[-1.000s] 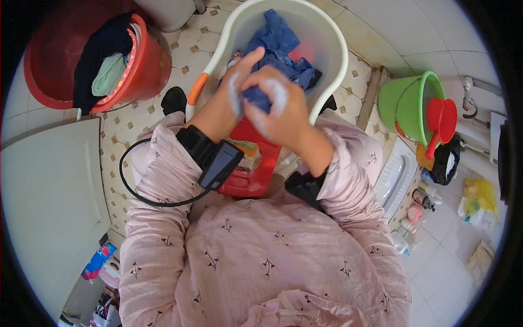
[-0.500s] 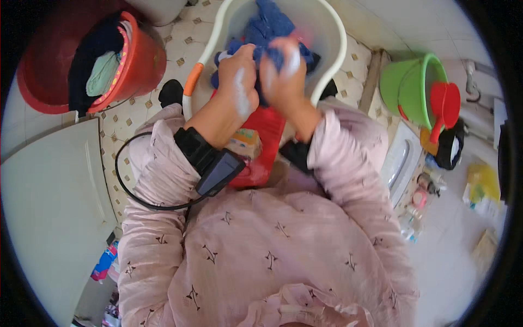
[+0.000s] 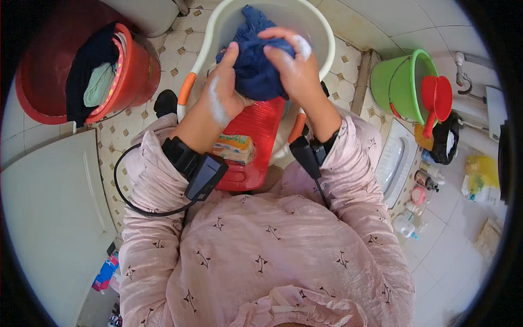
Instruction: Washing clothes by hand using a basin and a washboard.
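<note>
Yellow-white block (image 3: 234, 148) lies on lower part of red board (image 3: 255, 129). Left hand (image 3: 224, 97), foamy, has grip on left side of blue cloth (image 3: 257, 71); its fingers seem to be under cloth, not well seen. Right hand (image 3: 298, 70), also foamy, grips cloth from right with bent fingers. Cloth is bunched over board's upper end, far part inside tub (image 3: 329, 49). To right, dipper (image 3: 437, 95) rests at green bucket (image 3: 393, 87).

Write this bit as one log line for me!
left hand: holding blue cloth | right hand: holding blue cloth | both hands: foam | red washboard: packet on top
</note>
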Motion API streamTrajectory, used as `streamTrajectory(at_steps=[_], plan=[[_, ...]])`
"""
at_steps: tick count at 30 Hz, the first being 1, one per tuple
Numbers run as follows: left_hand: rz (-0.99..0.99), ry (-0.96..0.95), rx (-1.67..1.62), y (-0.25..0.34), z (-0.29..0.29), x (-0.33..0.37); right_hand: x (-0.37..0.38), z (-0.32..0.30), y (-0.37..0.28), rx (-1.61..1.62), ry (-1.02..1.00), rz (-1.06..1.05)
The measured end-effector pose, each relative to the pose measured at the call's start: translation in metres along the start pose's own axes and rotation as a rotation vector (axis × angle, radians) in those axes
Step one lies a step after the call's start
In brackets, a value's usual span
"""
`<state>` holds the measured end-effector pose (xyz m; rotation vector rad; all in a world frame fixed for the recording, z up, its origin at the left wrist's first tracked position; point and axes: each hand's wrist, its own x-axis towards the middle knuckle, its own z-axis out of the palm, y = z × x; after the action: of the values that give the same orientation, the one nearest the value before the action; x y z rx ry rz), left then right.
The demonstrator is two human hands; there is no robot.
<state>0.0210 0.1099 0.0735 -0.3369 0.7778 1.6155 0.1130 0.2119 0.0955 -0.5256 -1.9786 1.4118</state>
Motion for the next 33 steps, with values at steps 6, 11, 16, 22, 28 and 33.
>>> streamTrajectory(at_steps=[6,11,16,22,28,33], plan=[[0.510,0.041,0.458,-0.007,0.004,-0.002,-0.031,0.032,-0.010,-0.100,-0.047,-0.308],[0.460,0.248,0.217,-0.014,0.038,-0.009,0.001,0.017,0.040,-0.325,0.306,-0.141],[0.257,0.059,0.071,0.012,-0.007,0.010,0.004,0.029,0.026,-0.347,0.272,-0.068],[0.102,-0.073,-0.082,0.033,-0.002,0.004,0.020,-0.025,0.024,0.339,-0.053,0.464],[0.282,0.089,0.168,0.027,-0.003,-0.002,0.031,-0.051,0.003,0.249,0.002,0.465],[0.281,0.078,0.272,0.019,0.000,-0.015,0.042,-0.084,0.007,0.216,0.165,0.424]])
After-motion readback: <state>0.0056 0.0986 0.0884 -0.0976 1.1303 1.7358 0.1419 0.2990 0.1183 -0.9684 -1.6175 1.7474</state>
